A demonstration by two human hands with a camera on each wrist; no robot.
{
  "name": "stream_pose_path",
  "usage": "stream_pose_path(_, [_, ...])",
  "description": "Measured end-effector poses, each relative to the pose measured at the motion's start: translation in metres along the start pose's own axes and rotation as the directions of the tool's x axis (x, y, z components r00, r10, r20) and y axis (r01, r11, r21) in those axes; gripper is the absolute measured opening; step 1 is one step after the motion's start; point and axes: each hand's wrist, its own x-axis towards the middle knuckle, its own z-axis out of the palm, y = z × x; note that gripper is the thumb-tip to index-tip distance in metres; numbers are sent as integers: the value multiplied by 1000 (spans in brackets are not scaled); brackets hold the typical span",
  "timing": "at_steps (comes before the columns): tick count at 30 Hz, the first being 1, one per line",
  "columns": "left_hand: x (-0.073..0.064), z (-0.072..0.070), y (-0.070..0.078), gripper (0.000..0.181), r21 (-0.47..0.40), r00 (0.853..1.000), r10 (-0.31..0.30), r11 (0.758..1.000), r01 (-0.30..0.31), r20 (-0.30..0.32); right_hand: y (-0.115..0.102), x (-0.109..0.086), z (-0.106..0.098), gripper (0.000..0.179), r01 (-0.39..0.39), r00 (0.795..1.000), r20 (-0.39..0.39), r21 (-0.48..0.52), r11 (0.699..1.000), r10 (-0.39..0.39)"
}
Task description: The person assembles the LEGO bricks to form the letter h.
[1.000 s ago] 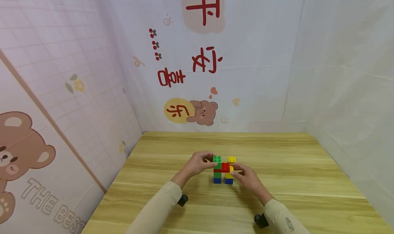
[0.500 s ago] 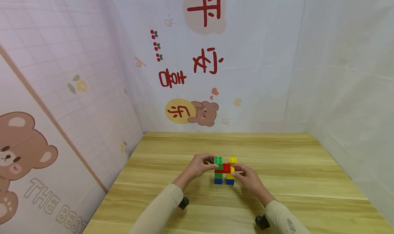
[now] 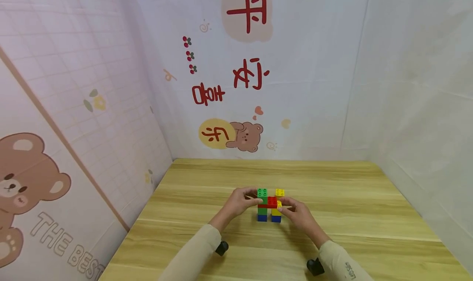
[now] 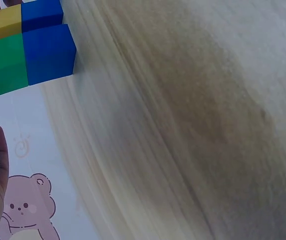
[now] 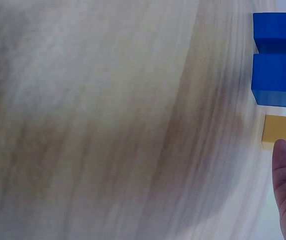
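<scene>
A small structure of toy building bricks stands on the table in the head view. Its left column has a blue brick [image 3: 262, 218] at the bottom, green above. A red brick [image 3: 272, 201] bridges across to the right column, where a yellow brick [image 3: 275, 211] sits over a blue brick [image 5: 276, 77]. My left hand [image 3: 238, 201] pinches the top green brick [image 3: 262, 192], thumb in front. With thumb and finger, my right hand [image 3: 297, 213] pinches the yellow brick at the structure's right end. In the wrist views, outer fingers of each hand extend away from the bricks.
A separate yellow brick [image 3: 280, 192] lies just behind the structure. The wood-grain table [image 3: 332, 190] meets a printed white cloth [image 3: 303, 76] at its back and sides. Black wrist devices [image 3: 315, 266] hang beneath both forearms.
The head view has shifted slightly. Both hands keep their hold on the bricks, with hardly any visible movement.
</scene>
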Motion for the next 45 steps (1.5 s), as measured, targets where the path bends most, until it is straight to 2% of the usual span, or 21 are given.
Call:
stream_pose_path(9, [0,3,-8,28,24,1000,8,1000,-8,7,-1,3,-5,35,-5,1000,28,-31,999,6])
stream_pose_path(14, [0,3,-9,28,31,1000,8,999,-8,12,0,6,-13,39,-3,1000,25,-11,1000,3])
stream_pose_path(18, [0,2,-10,27,36,1000,11,999,-12,14,4,14,-22,44,-15,1000,3,6,1000,15])
stream_pose_path(24, [0,0,-12,26,34,1000,12,999,-13,13,15,31,-30,44,-21,999,-48,-27,999,19])
stream_pose_path(29, [2,1,-11,26,25,1000,3,1000,-4,16,22,43,-34,49,-28,999,-48,-66,997,25])
stream_pose_path(38, [3,2,-11,27,27,1000,2,1000,-3,25,22,59,-26,57,-56,998,16,-83,995,57])
stream_pose_path(45, [2,3,-13,28,24,1000,-11,1000,11,25,26,64,-14,57,-62,997,42,-105,992,67])
